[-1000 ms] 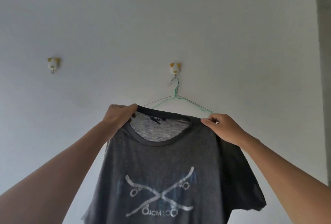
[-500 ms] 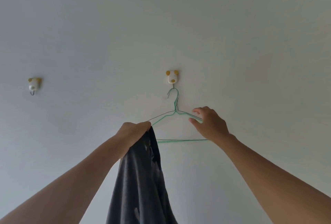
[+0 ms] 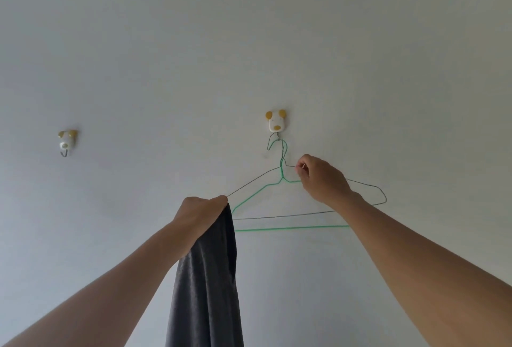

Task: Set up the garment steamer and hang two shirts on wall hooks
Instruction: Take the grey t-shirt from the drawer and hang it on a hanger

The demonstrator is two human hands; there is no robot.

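Observation:
Two wire hangers hang from the bear-shaped wall hook [image 3: 276, 121] at centre: a green hanger [image 3: 291, 227] and a dark grey hanger [image 3: 368, 186]. My right hand [image 3: 318, 177] pinches the grey hanger's wire near its neck, tilting it away from the green one. My left hand [image 3: 202, 212] grips a dark grey T-shirt [image 3: 206, 285], which hangs bunched straight down below the fist, next to the hangers' left ends. A second bear-shaped hook [image 3: 67, 141] on the left holds nothing.
A plain white wall [image 3: 277, 28] fills the view. Both of my forearms reach up from the lower corners. The steamer is out of sight.
My right hand let go of the shirt, went to the hangers and took the grey hanger's wire. The shirt dropped from spread out to bunched in my left hand.

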